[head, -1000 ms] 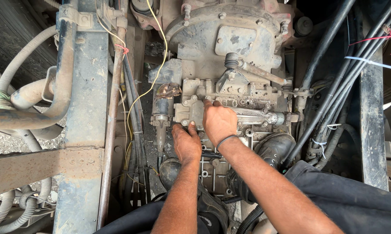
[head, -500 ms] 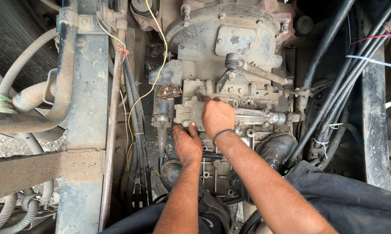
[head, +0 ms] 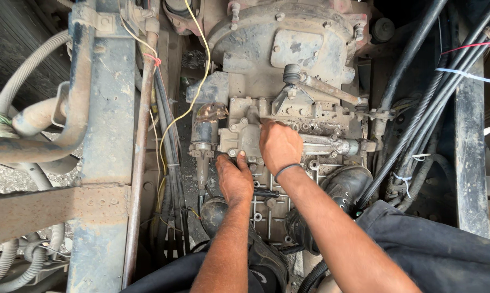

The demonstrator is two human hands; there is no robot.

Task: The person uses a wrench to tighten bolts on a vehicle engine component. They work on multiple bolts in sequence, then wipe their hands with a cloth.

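Left hand (head: 234,178), at 7 o'clock of the right hand (head: 279,145), presses spread fingers on the gearbox housing (head: 288,59); right-hand grip cannot be told.

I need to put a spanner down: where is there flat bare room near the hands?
The blue frame rail, left of the yellow wire, is bare. The flat plate above the lever is free. Around both hands it is crowded with fittings; the right side is packed with black hoses.

A grimy grey cast-metal gearbox (head: 288,81) fills the upper middle of the frame, bolted and dust-caked, with a domed housing at the top. Its small shift-cover block (head: 244,135) sits at centre, just beside a rusty lever arm (head: 321,87) angling toward the right.
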